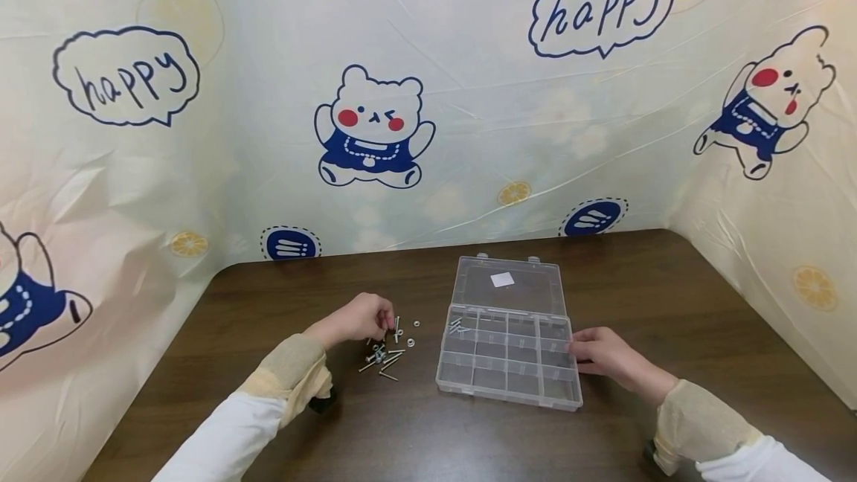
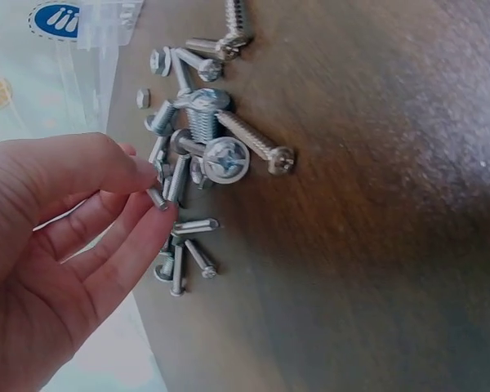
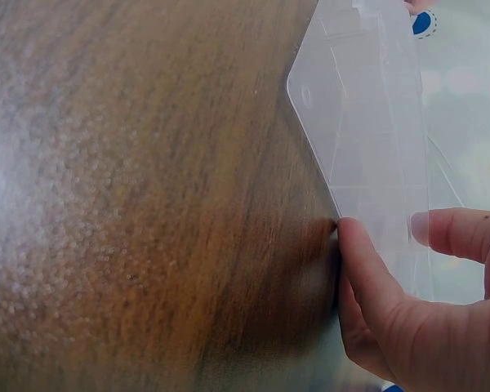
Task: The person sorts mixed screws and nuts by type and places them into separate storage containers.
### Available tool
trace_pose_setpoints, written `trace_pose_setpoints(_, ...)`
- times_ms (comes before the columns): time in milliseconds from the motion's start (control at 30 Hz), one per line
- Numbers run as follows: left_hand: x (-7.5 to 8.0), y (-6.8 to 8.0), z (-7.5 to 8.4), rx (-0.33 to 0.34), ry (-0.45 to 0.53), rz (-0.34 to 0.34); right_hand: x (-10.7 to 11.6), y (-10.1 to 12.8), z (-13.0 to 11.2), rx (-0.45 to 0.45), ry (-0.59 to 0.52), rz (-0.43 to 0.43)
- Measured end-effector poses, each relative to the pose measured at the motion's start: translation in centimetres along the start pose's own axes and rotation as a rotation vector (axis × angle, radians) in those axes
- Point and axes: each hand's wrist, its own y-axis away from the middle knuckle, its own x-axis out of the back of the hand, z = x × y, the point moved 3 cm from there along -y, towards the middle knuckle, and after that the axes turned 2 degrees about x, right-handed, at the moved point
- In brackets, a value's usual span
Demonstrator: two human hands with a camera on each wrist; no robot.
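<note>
My left hand (image 1: 361, 316) is over the left edge of a small pile of screws and nuts. In the left wrist view its thumb and fingers pinch a small screw (image 2: 158, 198), most of it hidden by the fingers. Loose screws (image 2: 253, 140) lie close around the fingertips, long and short, with cross-slotted heads. A clear plastic compartment box (image 1: 509, 396) stands open on the table to the right. My right hand (image 1: 605, 355) grips its right side wall, thumb and fingers on either side of the wall (image 3: 376, 188). Several screws (image 1: 457, 325) lie in the back left compartment.
The box's lid (image 1: 529, 285) is folded back, with a white label (image 1: 502, 280) on it. Loose nuts (image 1: 411, 342) lie between the pile and the box. A printed cloth (image 1: 462, 132) hangs behind and beside the dark wooden table (image 1: 375, 437).
</note>
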Motion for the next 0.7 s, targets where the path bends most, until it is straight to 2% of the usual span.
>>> trace_pose_setpoints(367,0.5,-0.6,1.1,-0.065,-0.001,0.056,-0.1,0.0,0.1,0.022,-0.013,-0.011)
trace_pose_setpoints(700,1.0,-1.8,3.2,-0.076,0.034,0.091,-0.1,0.1,0.0,0.016,-0.006,-0.007)
